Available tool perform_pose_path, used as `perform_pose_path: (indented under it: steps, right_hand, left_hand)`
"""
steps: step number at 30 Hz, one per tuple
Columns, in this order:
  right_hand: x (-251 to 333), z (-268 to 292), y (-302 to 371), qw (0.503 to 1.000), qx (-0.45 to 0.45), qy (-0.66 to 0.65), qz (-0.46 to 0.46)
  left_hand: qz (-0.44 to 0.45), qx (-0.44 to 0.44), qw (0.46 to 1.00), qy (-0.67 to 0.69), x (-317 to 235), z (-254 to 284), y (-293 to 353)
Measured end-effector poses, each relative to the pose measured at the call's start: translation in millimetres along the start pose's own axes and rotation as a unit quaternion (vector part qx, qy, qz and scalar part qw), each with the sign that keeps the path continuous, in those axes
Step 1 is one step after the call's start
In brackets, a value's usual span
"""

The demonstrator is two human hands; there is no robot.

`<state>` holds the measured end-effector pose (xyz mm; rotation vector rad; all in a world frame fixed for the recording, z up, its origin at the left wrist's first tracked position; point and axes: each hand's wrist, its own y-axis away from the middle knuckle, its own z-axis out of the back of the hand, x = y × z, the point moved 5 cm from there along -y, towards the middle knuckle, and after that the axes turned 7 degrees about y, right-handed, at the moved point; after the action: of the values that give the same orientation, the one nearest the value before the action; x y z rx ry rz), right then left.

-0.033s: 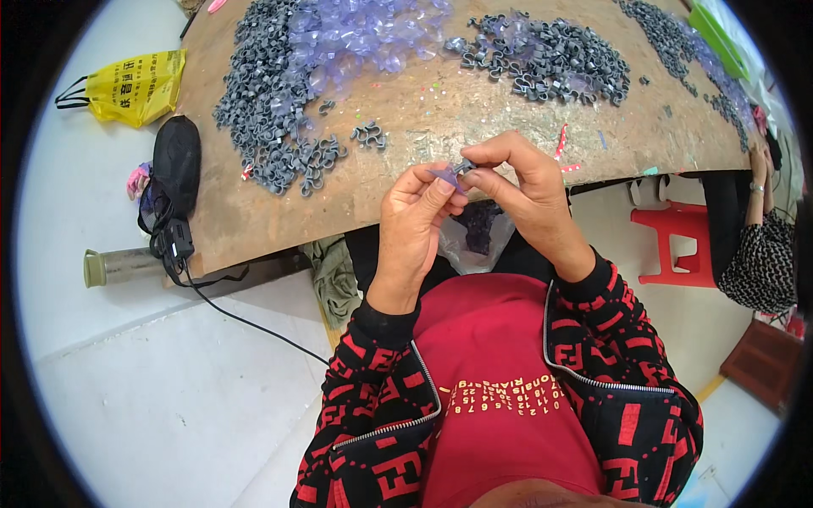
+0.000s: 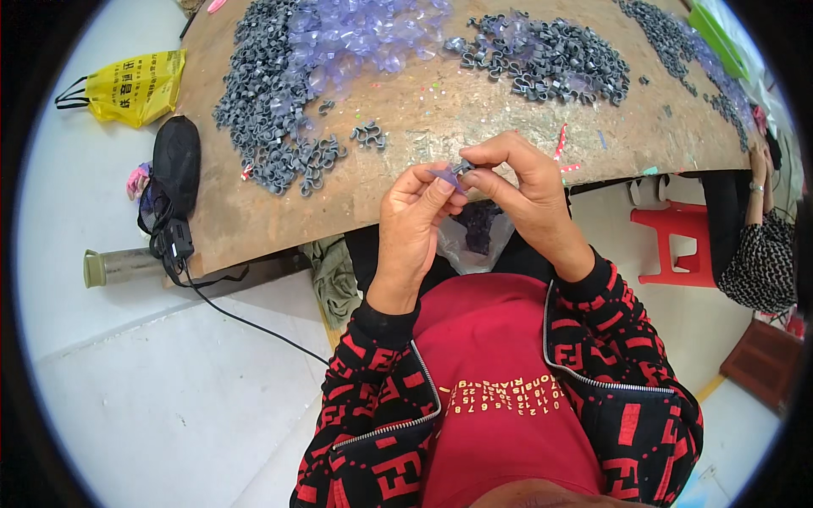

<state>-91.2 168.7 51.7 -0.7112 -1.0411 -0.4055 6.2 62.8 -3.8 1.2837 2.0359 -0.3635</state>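
Observation:
My left hand [image 2: 421, 203] pinches a small translucent purple plastic piece [image 2: 446, 176] between thumb and forefinger. Opposite it, my right hand [image 2: 523, 182] grips a small grey plastic clip [image 2: 465, 166] at the fingertips. The two pieces meet or nearly meet in front of my chest, just over the table's near edge; my fingers partly cover both. Beyond my hands lie a large heap of grey clips [image 2: 262, 102], a heap of translucent purple pieces [image 2: 364, 38] and a second, mixed heap [image 2: 559, 59]. A few loose clips [image 2: 368, 135] lie nearer to me.
Under my hands a clear plastic bag [image 2: 495, 245] with dark purple contents hangs at the edge of the worn wooden table [image 2: 246, 224]. A black pouch [image 2: 176, 161] and cable sit at the left corner. A co-worker's arm [image 2: 756, 212] and a red stool [image 2: 677, 241] are at right.

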Motion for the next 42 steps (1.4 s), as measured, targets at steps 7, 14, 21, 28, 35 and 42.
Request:
perform_pose_path:
  steps: [7,14,21,28,35,42]
  right_hand:
    - [-8,0,1,1.0,-0.002,-0.006,-0.014]
    - [-2,2,-4,1.0,0.011,-0.012,-0.001]
    - [-2,-1,-6,1.0,0.018,0.007,0.007]
    - [16,5,-10,0.96,0.027,0.173,0.219]
    - [45,14,-10,0.833,0.139,0.259,0.469]
    - [43,18,-1,0.826,0.104,0.251,0.494]
  left_hand:
    - [-0.035,-0.007,0.991,-0.131,-5,-4,2]
    - [-0.039,-0.003,0.992,-0.118,-10,-7,5]
    - [-0.069,-0.004,0.981,-0.179,-13,-9,7]
    - [-0.086,0.017,0.951,-0.295,-31,-15,11]
    - [0.177,0.152,0.951,-0.203,-29,-4,-7]
    - [0.234,0.22,0.945,-0.056,-17,-9,-8]
